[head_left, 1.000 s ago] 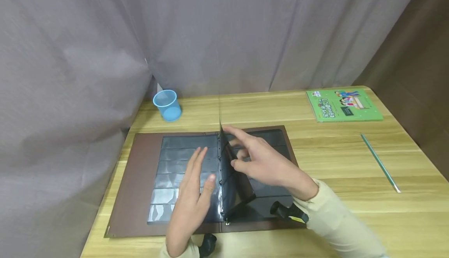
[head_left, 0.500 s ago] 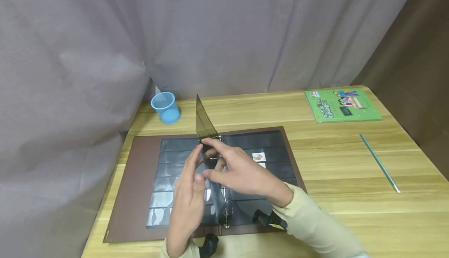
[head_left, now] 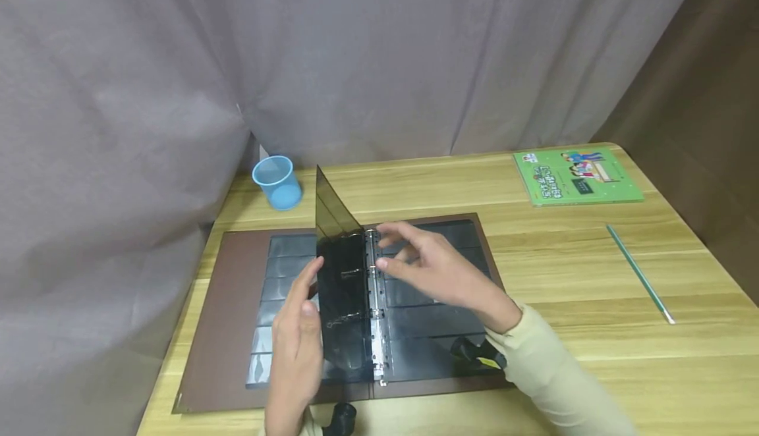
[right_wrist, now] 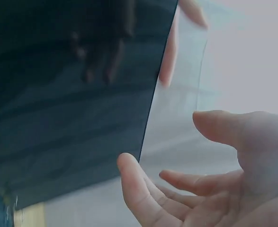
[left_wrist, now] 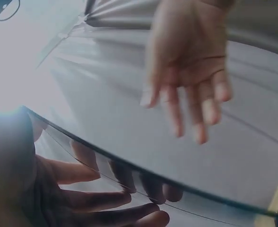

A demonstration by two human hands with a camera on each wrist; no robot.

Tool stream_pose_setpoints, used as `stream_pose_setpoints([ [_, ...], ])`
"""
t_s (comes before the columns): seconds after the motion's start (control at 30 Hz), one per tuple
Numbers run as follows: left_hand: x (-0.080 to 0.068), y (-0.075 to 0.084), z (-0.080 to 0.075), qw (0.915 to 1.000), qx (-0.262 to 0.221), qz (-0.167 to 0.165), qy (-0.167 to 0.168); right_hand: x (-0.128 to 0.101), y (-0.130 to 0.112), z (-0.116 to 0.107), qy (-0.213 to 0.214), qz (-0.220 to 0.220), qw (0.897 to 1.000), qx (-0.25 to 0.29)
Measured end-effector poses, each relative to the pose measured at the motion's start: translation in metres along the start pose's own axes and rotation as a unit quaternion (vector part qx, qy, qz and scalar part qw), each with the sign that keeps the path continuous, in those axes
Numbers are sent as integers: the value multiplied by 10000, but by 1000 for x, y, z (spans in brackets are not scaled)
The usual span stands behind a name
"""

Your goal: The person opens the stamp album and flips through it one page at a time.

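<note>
A brown ring-bound album (head_left: 228, 330) lies spread on the table, with black pocket pages on both sides. One dark translucent page (head_left: 342, 291) stands raised, leaning left from the metal rings (head_left: 375, 317). My left hand (head_left: 296, 350) is at the page's free outer edge, fingers extended; in the left wrist view its fingers (left_wrist: 96, 201) lie straight along the sheet. To the right of the page, my right hand (head_left: 441, 268) hovers over the rings and right-hand page (head_left: 427, 354). Its thumb and fingers are apart with nothing between them, as the right wrist view confirms.
A blue cup (head_left: 279, 182) stands at the back left of the wooden table (head_left: 569, 370). Toward the back right lies a green book (head_left: 578, 176), with a green pencil (head_left: 640, 274) in front of it. Grey curtain (head_left: 379, 60) hangs behind the table.
The raised page has swung from right of the rings to the left. My right hand went left with it, then drew back right. My left hand has shifted slightly left.
</note>
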State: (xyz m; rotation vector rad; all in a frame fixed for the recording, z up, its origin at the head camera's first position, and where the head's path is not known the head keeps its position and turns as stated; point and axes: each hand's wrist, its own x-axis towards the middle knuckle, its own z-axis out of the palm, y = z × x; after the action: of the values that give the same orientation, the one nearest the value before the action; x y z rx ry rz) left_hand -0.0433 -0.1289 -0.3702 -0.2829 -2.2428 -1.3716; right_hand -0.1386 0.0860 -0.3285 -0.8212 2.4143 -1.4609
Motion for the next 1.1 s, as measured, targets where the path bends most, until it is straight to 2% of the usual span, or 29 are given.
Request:
stream_pose_setpoints([
  [0.17,-5,2,-10,9995,-79,-80,285,-4,28,-19,403,193,9983,-378],
  [0.37,-8,-3,-20,9978,-154,142,628,-12,71,-43,522,306,9973,-425],
  [0.57,-15,-13,-30,9962,105,-147,847,-20,111,-64,592,401,9928,-963],
  [0.73,-19,-19,-33,9948,317,-308,914,-25,131,-76,464,551,9902,-1194],
  [0.9,-19,-25,-36,9939,269,-219,1048,-24,147,-80,245,703,9884,-1324],
  [1.03,-18,-29,-38,9937,188,-194,1091,-22,162,-80,-10,1100,9806,-1625],
  [1.1,-19,-31,-40,9935,177,-315,1084,-20,168,-80,-128,1267,9767,-1729],
])
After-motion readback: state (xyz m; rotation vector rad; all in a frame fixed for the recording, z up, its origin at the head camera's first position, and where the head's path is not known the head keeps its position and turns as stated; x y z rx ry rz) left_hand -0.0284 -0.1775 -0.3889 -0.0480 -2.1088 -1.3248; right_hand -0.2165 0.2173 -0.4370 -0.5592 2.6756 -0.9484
